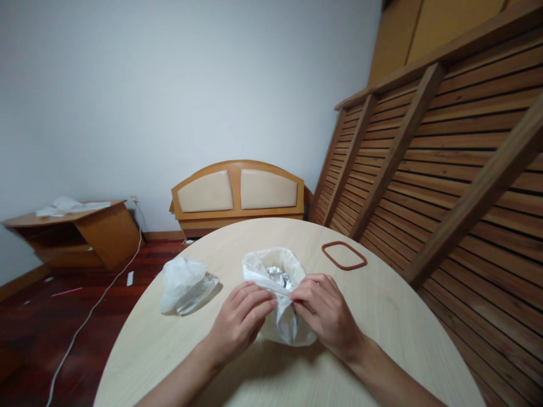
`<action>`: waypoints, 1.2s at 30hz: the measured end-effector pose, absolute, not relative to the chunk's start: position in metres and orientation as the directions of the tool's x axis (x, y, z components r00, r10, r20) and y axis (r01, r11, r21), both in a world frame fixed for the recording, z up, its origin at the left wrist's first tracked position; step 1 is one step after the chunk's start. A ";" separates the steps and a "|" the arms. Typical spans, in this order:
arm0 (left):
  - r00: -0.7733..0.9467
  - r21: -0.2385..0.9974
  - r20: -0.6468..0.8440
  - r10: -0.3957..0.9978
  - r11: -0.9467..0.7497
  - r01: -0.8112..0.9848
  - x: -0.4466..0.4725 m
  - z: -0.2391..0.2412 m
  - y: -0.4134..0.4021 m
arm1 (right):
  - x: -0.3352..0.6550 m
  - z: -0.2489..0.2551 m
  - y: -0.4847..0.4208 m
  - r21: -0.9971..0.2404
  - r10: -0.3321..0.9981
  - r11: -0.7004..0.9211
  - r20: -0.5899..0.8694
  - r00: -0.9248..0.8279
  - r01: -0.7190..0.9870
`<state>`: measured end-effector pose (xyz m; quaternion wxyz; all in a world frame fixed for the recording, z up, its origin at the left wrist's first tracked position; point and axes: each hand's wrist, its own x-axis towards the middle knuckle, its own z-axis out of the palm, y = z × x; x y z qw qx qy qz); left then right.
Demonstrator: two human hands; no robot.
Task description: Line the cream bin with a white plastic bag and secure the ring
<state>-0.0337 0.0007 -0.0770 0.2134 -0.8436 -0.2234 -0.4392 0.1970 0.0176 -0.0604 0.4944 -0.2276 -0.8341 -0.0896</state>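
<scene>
A whitish plastic bag [292, 261] stands open-mouthed on the round table, with crumpled silver foil-like material [279, 276] showing inside. My left hand [241, 316] pinches the near side of the bag's rim between thumb and fingers. Just across from it, my right hand [324, 308] grips the same rim, its fingertips close to those of the left. Between the two hands, a fold of the bag hangs down over its front. What the lower part of the bag contains is hidden.
On the pale table [360, 362], a crumpled white plastic bag [184, 285] lies left and a brown rounded frame [324, 252] lies right. Beyond are a headboard [236, 189], a low desk [104, 240] and leaning wooden slats [394, 209]. A white cable [91, 314] crosses the floor.
</scene>
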 end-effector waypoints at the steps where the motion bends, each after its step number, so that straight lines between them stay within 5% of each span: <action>1: 0.494 -0.163 0.846 0.201 -0.785 0.598 -0.034 -0.077 0.001 | 0.198 -0.060 0.019 -0.095 0.301 0.879 0.871 -0.388 0.468; 23: 0.451 -0.130 0.856 0.252 -0.741 0.659 -0.034 -0.072 0.003 | 0.225 -0.067 0.052 -0.471 0.522 0.726 0.852 0.043 0.500; 32: 0.450 -0.108 0.852 0.266 -0.753 0.649 -0.040 -0.076 0.009 | 0.230 -0.056 0.041 -0.339 0.440 0.839 0.883 -0.163 0.425; 36: 0.457 -0.111 0.848 0.269 -0.753 0.649 -0.041 -0.078 0.009 | 0.228 -0.056 0.038 -0.388 0.465 0.818 0.880 -0.092 0.425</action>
